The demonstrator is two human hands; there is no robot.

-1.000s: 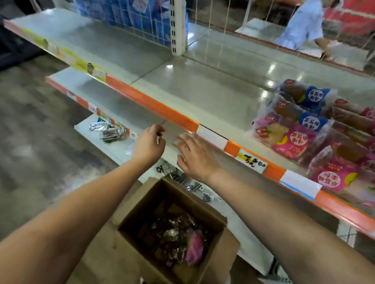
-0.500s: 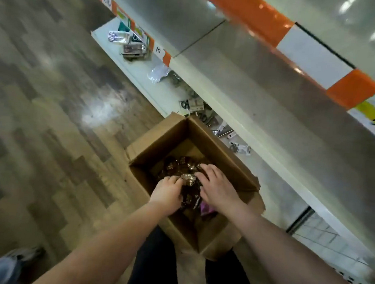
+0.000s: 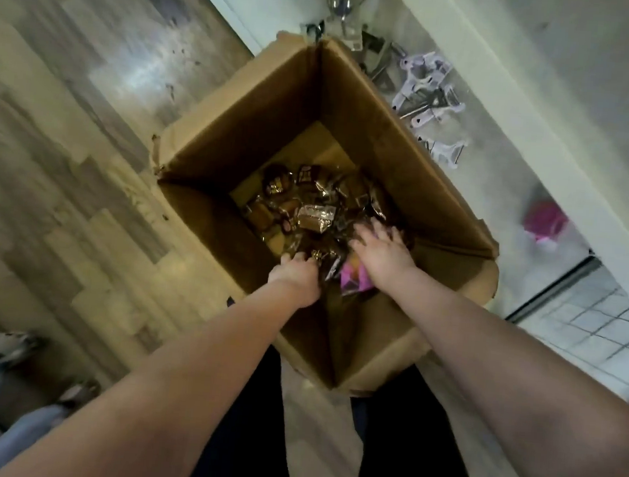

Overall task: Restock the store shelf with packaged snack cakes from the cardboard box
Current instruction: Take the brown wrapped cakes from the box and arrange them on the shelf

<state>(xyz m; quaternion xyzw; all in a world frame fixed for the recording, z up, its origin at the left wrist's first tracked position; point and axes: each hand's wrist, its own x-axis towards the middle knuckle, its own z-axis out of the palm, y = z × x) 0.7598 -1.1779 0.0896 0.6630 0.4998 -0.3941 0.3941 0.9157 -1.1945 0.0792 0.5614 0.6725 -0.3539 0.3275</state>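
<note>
An open cardboard box (image 3: 239,119) stands on the floor in front of my legs. At its bottom lies a heap of snack cakes (image 3: 308,207) in shiny brown wrappers, plus one pink packet (image 3: 351,279) between my wrists. Both my hands are down inside the box. My left hand (image 3: 295,274) is at the near edge of the heap, its fingers bent down among the wrappers with the tips hidden. My right hand (image 3: 383,251) lies flat on the heap with spread fingers. The stocked shelf is out of view.
The white bottom shelf (image 3: 500,147) runs just behind the box, carrying loose metal and white plastic hooks (image 3: 427,81) and a pink packet (image 3: 543,222). Another person's shoes (image 3: 3,345) stand on the wood floor (image 3: 68,143) at the lower left.
My view has tipped from the shelf down onto the box. Both hands dropped from the shelf edge into the box and now lie deeper among the snack cakes.
</note>
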